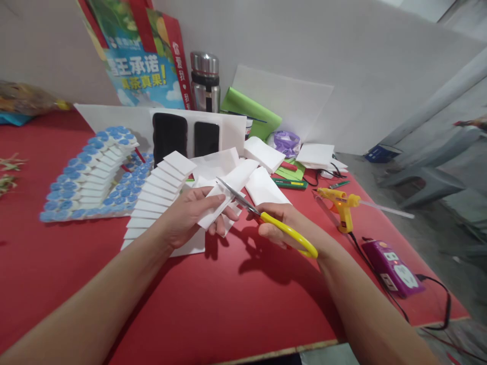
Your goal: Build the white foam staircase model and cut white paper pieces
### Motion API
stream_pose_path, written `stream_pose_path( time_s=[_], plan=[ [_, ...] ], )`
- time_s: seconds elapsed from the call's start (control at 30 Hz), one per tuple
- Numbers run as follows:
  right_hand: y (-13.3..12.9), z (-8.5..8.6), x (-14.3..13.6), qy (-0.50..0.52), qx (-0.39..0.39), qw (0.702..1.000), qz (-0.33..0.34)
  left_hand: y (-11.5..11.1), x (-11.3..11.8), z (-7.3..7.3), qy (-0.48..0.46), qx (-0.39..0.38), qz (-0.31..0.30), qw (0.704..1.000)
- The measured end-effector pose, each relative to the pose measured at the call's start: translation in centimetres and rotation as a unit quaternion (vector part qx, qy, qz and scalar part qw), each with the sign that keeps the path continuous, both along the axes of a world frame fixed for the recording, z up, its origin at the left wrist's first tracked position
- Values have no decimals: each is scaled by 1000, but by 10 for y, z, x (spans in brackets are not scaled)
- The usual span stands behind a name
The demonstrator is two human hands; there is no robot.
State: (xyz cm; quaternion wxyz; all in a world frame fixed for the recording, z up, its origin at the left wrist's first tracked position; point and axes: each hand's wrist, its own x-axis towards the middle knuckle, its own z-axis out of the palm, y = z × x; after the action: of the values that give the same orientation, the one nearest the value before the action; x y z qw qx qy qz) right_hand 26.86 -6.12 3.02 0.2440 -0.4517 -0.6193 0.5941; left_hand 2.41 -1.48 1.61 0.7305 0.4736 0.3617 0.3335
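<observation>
My left hand (194, 210) pinches a white paper strip (210, 210) between thumb and fingers, over the red table. In my right hand (279, 220) are scissors (287, 230) with yellow handles, their metal blades pointing up and left across the paper. Whether the blades are parted is hard to make out. Just left of my left hand stands a stepped white staircase model (152, 203). Farther left is a similar staircase with blue and white flower-like pieces (97, 175) along its edges. Folded white paper (266, 187) lies beyond my hands.
A yellow glue gun (342, 205) and a purple power strip (393, 268) with cords lie on the right. A green cutter (289, 183) is behind my right hand. Two phones (170, 137) lean against a white board, with a steel flask (205, 83) and printed bag (140, 66) behind.
</observation>
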Motion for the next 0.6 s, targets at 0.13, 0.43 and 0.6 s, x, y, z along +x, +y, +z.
stream_pose_path(
  time_s=[0.13,0.43,0.6],
  plan=[
    [0,-1,0,-11,-11,1000,-16,0,0,0,-5,-7,8,1000],
    [1,-3,-2,-13,-35,999,-34,0,-1,-3,-11,-11,4,1000],
    [1,-3,-3,-9,-46,998,-47,0,-1,-3,-11,-10,9,1000]
  ],
)
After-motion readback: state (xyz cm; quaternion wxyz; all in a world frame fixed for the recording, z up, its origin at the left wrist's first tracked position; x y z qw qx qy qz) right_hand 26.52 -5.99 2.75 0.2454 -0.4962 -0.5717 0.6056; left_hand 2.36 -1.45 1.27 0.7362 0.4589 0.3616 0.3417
